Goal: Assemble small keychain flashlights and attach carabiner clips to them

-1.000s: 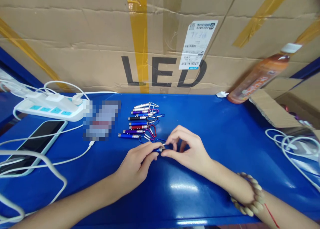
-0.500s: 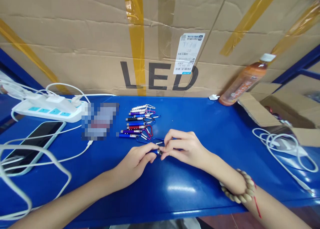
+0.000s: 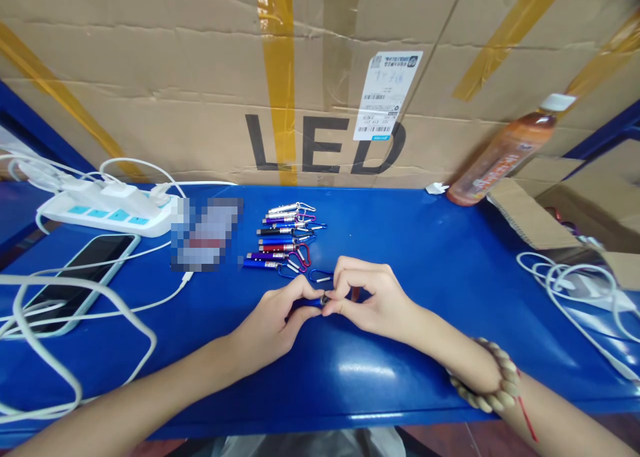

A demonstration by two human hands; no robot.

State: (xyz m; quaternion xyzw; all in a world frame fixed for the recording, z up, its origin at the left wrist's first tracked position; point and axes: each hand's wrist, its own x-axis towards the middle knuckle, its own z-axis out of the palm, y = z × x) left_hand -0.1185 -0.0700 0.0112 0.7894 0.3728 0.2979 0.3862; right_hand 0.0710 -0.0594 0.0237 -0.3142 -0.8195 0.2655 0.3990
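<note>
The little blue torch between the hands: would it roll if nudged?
Probably not far: the little blue torch is round, but its carabiner loop would likely stop it. It seems light and stiff: left hand and right hand pinch it by fingertips.

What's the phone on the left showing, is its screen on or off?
Off, it seems: the phone lies face up on the blue table, its screen black, with no picture or glow.

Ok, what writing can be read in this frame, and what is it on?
"LED": black letters on the box.
Shipping label on it: too small to read.
Label on the bottle: blurred.
Print on the held torch: none legible.
</note>
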